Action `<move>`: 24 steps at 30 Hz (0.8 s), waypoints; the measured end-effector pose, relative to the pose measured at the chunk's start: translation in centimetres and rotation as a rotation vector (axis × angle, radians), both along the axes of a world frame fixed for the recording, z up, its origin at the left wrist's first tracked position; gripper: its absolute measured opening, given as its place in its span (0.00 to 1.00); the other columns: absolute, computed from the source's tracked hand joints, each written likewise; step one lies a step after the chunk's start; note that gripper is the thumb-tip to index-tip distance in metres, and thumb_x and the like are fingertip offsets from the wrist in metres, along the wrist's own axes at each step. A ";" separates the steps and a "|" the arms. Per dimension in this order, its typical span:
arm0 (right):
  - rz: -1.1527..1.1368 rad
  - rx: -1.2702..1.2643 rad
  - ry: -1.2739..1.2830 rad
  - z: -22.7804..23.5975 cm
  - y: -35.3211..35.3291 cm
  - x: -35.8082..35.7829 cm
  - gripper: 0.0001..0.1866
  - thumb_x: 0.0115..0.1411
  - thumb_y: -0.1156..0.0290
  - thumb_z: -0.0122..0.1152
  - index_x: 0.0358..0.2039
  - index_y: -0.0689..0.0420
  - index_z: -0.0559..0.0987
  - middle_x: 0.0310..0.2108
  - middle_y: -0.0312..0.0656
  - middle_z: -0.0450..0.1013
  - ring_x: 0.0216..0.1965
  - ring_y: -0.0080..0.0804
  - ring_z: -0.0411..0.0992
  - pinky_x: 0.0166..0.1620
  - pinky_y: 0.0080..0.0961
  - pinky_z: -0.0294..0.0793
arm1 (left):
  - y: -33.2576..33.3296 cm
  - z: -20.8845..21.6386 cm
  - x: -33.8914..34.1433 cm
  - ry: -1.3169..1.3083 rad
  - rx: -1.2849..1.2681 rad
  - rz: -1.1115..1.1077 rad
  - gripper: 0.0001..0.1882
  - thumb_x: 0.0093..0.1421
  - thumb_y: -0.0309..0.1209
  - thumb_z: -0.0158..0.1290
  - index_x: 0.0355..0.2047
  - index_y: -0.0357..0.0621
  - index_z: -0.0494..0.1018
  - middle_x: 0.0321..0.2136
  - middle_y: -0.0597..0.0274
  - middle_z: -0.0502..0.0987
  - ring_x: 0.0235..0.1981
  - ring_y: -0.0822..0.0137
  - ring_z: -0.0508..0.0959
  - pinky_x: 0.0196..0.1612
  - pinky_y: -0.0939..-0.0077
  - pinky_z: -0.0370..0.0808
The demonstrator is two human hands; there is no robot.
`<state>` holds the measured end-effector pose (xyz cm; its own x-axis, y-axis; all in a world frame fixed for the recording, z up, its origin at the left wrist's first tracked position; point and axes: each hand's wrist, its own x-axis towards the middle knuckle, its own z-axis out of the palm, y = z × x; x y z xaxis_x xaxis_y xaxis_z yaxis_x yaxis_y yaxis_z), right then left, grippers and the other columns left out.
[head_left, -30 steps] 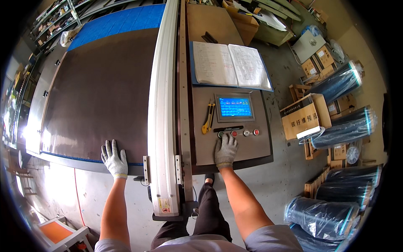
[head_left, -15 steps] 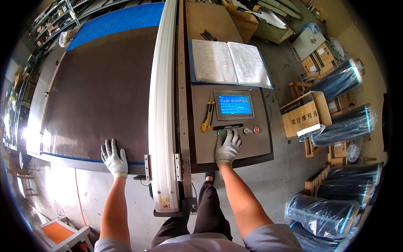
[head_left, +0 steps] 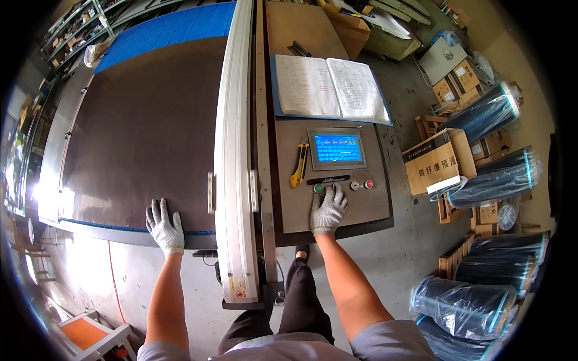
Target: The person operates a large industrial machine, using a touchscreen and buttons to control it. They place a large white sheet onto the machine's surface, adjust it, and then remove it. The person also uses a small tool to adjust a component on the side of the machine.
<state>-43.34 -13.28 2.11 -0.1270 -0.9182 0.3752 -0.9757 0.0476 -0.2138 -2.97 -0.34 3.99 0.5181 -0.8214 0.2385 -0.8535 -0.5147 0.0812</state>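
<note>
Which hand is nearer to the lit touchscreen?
Right: the right hand is below the touchscreen, by the green push-button; the left hand is across the white beam, at the dark sheet's near edge.

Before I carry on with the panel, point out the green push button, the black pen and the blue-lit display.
Green push button [head_left: 318,188]: head view, on its round cap.
Black pen [head_left: 328,180]: head view, midway along its barrel.
Blue-lit display [head_left: 338,148]: head view, middle of its lit area.
</note>
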 end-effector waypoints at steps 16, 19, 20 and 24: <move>0.011 0.014 -0.032 0.0 0.0 -0.1 0.21 0.59 0.56 0.60 0.48 0.56 0.73 0.57 0.48 0.64 0.56 0.54 0.62 0.57 0.51 0.61 | 0.1 0.0 0.0 -0.015 -0.002 0.002 0.29 0.64 0.43 0.48 0.64 0.51 0.64 0.66 0.52 0.60 0.67 0.45 0.56 0.69 0.53 0.49; 0.012 0.018 -0.034 0.0 0.0 -0.1 0.21 0.59 0.57 0.60 0.48 0.56 0.73 0.57 0.48 0.64 0.56 0.54 0.62 0.57 0.50 0.61 | 0.1 -0.2 0.1 -0.026 -0.011 -0.004 0.28 0.64 0.43 0.49 0.64 0.51 0.64 0.66 0.52 0.60 0.67 0.45 0.57 0.68 0.52 0.50; 0.012 0.018 -0.033 -0.1 0.0 -0.1 0.21 0.59 0.57 0.60 0.48 0.55 0.73 0.57 0.48 0.64 0.56 0.54 0.62 0.57 0.50 0.61 | 0.1 -0.2 0.1 -0.030 -0.012 -0.005 0.28 0.64 0.43 0.49 0.64 0.51 0.64 0.66 0.52 0.60 0.67 0.44 0.57 0.68 0.52 0.51; 0.013 0.016 -0.034 -0.1 0.0 -0.1 0.21 0.59 0.56 0.60 0.48 0.55 0.73 0.57 0.48 0.64 0.57 0.54 0.62 0.58 0.50 0.61 | 0.1 0.0 0.0 -0.026 -0.008 -0.006 0.28 0.64 0.43 0.49 0.64 0.51 0.64 0.66 0.51 0.60 0.67 0.44 0.57 0.68 0.52 0.51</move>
<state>-43.46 -13.29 1.99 -0.1272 -0.9256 0.3565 -0.9684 0.0381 -0.2466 -2.95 -0.26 3.97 0.5070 -0.8224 0.2582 -0.8582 -0.5095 0.0626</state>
